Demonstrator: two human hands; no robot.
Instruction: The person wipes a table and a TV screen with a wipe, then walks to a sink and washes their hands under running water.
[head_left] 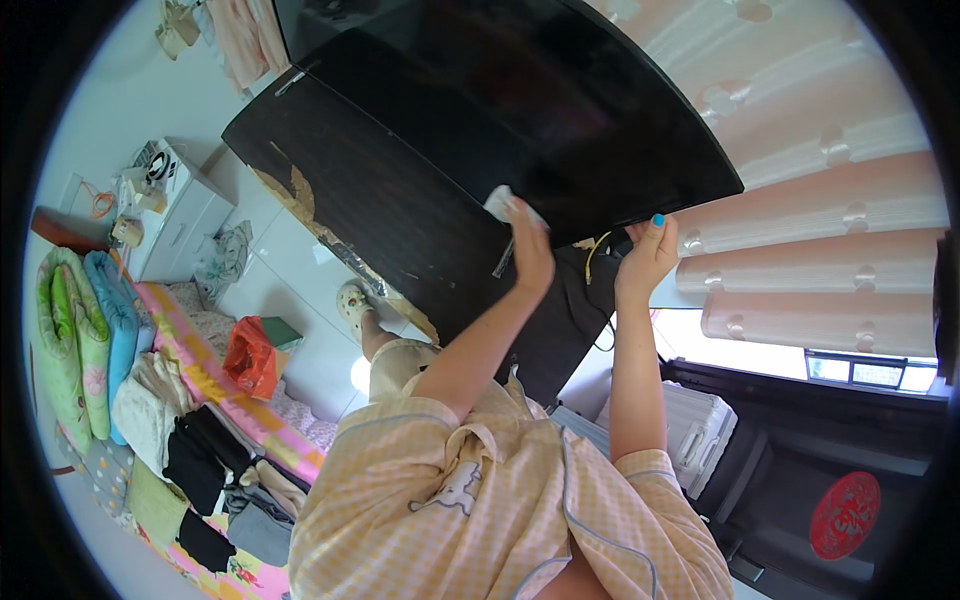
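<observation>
A large black flat-screen TV (520, 110) stands over a dark wooden cabinet top (370, 210) with peeling edges. My left hand (532, 250) is closed on a white cloth (497, 203) and presses it at the TV's lower edge. At the TV's lower right corner, my right hand (650, 262) grips the edge. Its thumb, with a blue nail, shows in front, while the other fingers are mostly hidden behind. A yellow cable (597, 255) hangs beside my right hand.
Pink curtains (810, 210) hang at the right, above a white suitcase (690, 430) and a dark door panel (790, 480). Folded quilts (75, 340) and clothes (200, 460) lie on a bed at the left. A red plastic bag (252, 357) sits near it.
</observation>
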